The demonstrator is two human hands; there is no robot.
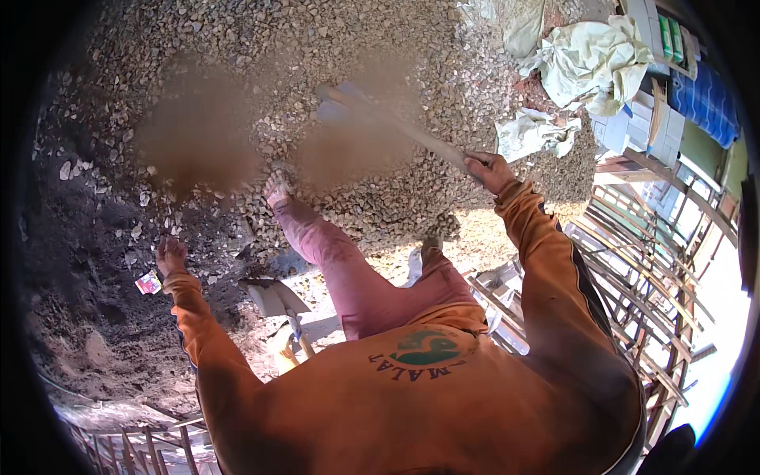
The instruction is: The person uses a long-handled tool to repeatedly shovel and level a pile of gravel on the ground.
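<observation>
My right hand (492, 172) is closed round the wooden handle of a hoe (435, 144). The handle slants up and left to a bluish-grey blade over the gravel (261, 47), partly blurred by brown smudges in the view. My left hand (171, 256) hangs out to the left over dark soil, fingers loosely bent and a little apart, with nothing visible in it. Beside it a small red-and-white packet (148, 283) shows on the ground. My bare left foot (277, 188) stands on the gravel's near edge.
A shovel (273, 299) lies between my left arm and leg. Pale sacks (595, 63) and crumpled sheeting (532, 134) sit at the far right. Wooden poles (641, 261) form a frame on my right, near a blue corrugated drum-like thing (704, 103). Dark soil (87, 301) spreads to my left.
</observation>
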